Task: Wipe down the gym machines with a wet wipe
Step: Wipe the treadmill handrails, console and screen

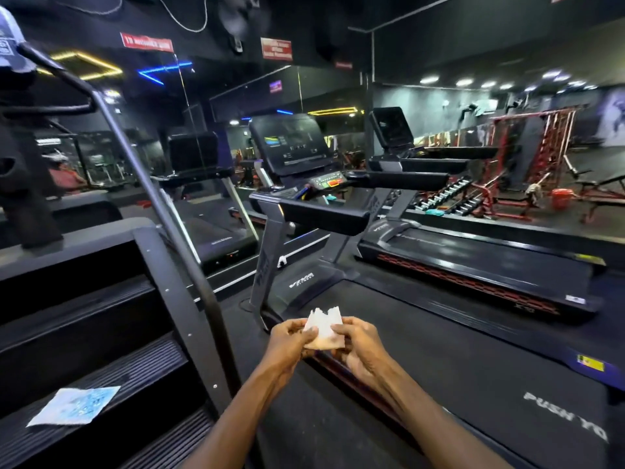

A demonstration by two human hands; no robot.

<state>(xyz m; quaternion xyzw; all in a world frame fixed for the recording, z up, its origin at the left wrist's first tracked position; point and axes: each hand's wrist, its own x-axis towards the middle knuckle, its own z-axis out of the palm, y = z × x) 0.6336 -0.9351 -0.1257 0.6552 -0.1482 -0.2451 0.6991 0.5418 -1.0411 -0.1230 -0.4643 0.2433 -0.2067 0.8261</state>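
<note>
A white wet wipe (324, 328), folded and crumpled, is held between both my hands in front of me. My left hand (287, 340) pinches its left side and my right hand (360, 343) pinches its right side. Directly beyond them stands a black treadmill (304, 214) with its console (291, 143) and padded handrails. A stair-climber machine (101, 316) with black ribbed steps fills the left side. On one of its lower steps lies a flat blue-and-white wipe packet (74, 406).
A second treadmill (473, 265) stands to the right. The belt under my arms reads "PUSH YO" (568, 418). Mirrors line the far wall. Red weight racks, dumbbells (446, 198) and benches stand at the back right. The stair-climber's handrail (162, 204) slants down beside my left arm.
</note>
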